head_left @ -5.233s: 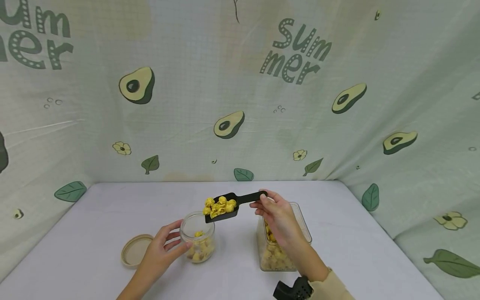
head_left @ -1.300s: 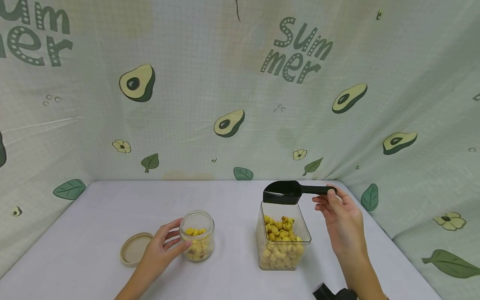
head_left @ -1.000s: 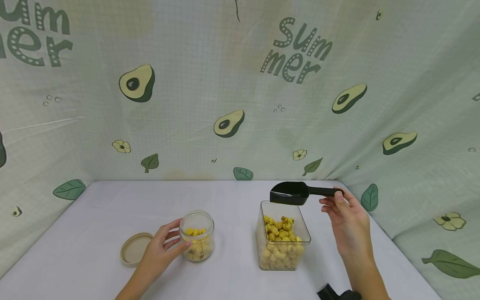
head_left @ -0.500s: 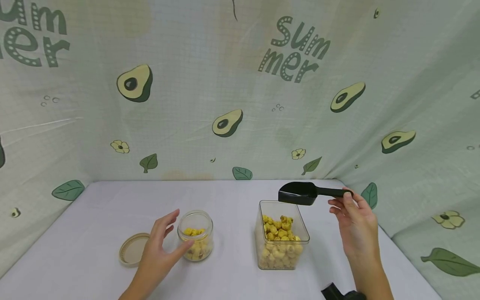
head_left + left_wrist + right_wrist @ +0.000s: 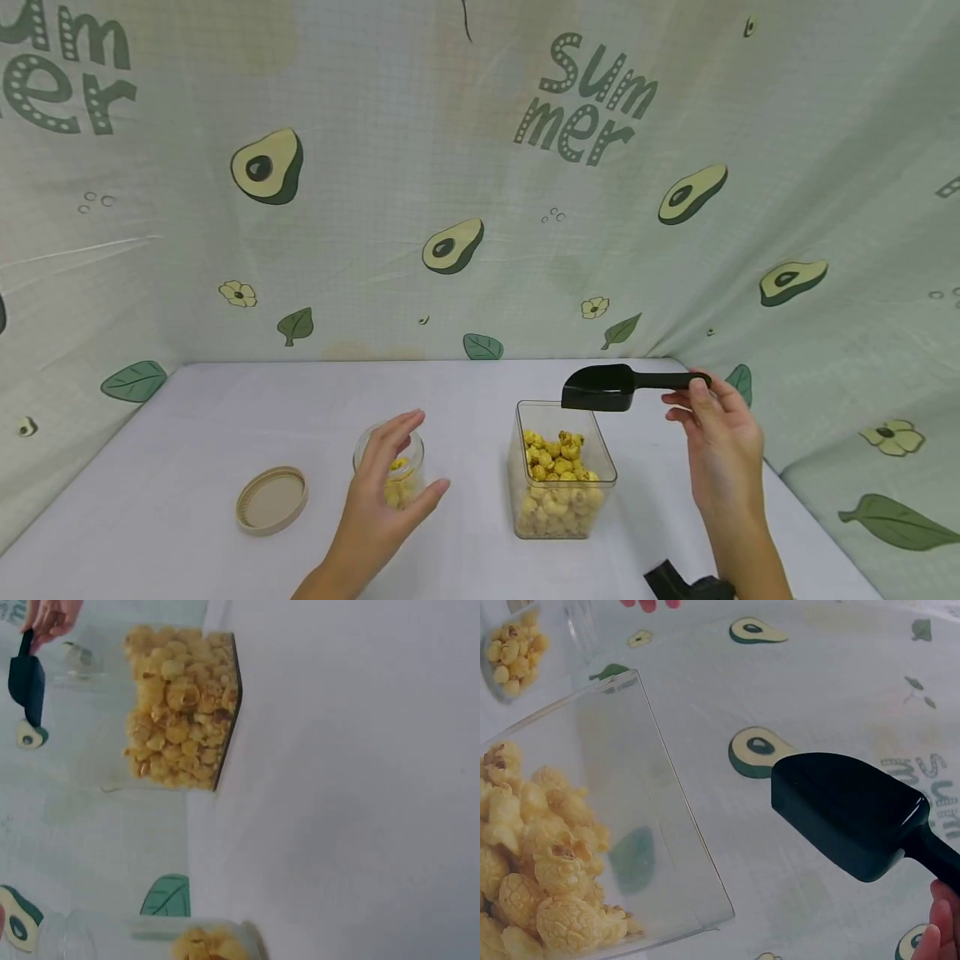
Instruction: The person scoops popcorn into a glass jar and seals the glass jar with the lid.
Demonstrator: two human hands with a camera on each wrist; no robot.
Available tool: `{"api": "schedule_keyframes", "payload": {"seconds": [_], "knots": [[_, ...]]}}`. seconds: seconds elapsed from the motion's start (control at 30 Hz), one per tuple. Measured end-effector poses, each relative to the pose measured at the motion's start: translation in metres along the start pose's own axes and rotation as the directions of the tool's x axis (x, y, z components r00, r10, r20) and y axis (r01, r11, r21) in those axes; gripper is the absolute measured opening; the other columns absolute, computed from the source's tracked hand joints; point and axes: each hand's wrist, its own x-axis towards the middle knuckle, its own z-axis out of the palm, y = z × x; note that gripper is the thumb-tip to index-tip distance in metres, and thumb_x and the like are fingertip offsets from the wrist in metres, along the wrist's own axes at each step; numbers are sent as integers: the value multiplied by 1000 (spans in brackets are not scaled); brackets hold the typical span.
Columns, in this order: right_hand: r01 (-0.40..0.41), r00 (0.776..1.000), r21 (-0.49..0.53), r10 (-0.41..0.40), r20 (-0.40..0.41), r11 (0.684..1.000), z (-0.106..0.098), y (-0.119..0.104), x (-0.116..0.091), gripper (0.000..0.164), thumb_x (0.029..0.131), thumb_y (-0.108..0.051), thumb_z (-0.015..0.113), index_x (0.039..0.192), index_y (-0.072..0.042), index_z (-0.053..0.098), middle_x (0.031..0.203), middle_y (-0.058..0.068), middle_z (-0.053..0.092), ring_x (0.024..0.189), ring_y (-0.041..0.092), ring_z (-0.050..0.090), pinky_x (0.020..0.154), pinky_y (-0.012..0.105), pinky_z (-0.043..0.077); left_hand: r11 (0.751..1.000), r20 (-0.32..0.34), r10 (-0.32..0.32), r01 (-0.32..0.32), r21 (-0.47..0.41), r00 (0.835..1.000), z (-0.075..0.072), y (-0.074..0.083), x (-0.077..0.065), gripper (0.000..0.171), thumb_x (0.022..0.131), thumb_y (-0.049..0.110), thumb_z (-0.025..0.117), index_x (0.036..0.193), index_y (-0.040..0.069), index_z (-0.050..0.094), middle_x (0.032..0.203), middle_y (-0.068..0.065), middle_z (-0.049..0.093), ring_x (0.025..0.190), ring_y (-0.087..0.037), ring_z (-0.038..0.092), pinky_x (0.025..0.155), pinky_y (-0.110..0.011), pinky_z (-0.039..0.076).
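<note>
My right hand [image 5: 720, 442] pinches the handle end of a black scoop [image 5: 600, 387], held level with its bowl over the back rim of a clear square container [image 5: 562, 508]. In the right wrist view the scoop [image 5: 847, 810] has no popcorn in it. Yellow popcorn [image 5: 558, 458] fills the lower part of the container. My left hand [image 5: 378, 492] is raised with fingers extended and thumb spread, in front of a round glass jar [image 5: 363, 450], hiding much of it. Popcorn [image 5: 210, 945] shows inside the jar in the left wrist view.
A round beige lid [image 5: 272, 502] lies on the white tabletop [image 5: 465, 558], left of the jar. A hanging cloth [image 5: 360, 275] printed with avocados stands behind the table and along its sides.
Popcorn seen earlier on the scoop is gone from it, and the jar holds more. My right hand moved right with the scoop. My left hand let go of the jar and shifted right.
</note>
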Motion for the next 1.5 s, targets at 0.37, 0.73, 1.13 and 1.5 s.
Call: {"api": "schedule_keyframes", "payload": {"seconds": [0.37, 0.73, 1.13, 1.5], "knots": [[132, 991, -271, -137, 0, 953, 14, -5, -1, 21, 89, -2, 58, 110, 1, 56, 79, 2, 69, 70, 13, 60, 65, 18, 51, 970, 159, -108, 139, -199, 981, 41, 2, 8, 62, 80, 19, 74, 135, 23, 45, 136, 1, 47, 120, -16, 48, 99, -31, 47], [313, 950, -610, -249, 190, 728, 24, -6, -3, 27, 91, -6, 56, 118, -2, 56, 90, -11, 65, 82, 6, 59, 73, 9, 48, 892, 296, -225, 319, -319, 928, 68, -1, 16, 53, 81, 21, 72, 130, 16, 51, 132, -5, 49, 116, -28, 50, 98, -33, 48], [587, 809, -756, -222, 544, 289, 33, -2, -8, 26, 92, -12, 58, 117, -6, 55, 89, 7, 59, 81, 6, 44, 53, 18, 38, 836, 398, -269, 418, -355, 877, 80, 2, 18, 53, 84, 20, 68, 133, 18, 47, 134, -8, 44, 117, -27, 49, 91, -26, 52], [661, 750, -738, -92, 655, 135, 50, -3, -14, 25, 90, -9, 59, 114, -1, 55, 89, 7, 54, 85, 19, 49, 66, 36, 46, 819, 416, -295, 452, -353, 860, 82, 5, 19, 54, 84, 20, 68, 134, 13, 47, 133, -11, 43, 117, -27, 48, 91, -27, 52]]}}
